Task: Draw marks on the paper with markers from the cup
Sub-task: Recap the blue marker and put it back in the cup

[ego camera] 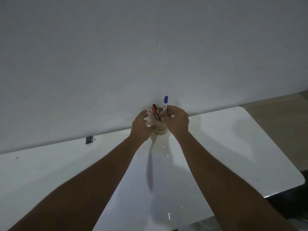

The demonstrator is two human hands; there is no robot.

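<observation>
A clear glass cup [160,129] stands at the far edge of the white table, against the wall. A red marker [153,111] and a black marker [155,107] lean inside it. My right hand [177,121] grips a white marker with a blue cap [165,102], held upright and raised above the cup's rim. My left hand [141,126] curls around the cup's left side, fingers apart; whether it touches the glass is unclear. A white sheet of paper [156,194] lies on the table between my forearms.
The white table [250,147] has a rounded far right corner and ends at the right over a dark floor. A small black clip [89,140] sits at the table's back edge on the left. A plain wall rises behind.
</observation>
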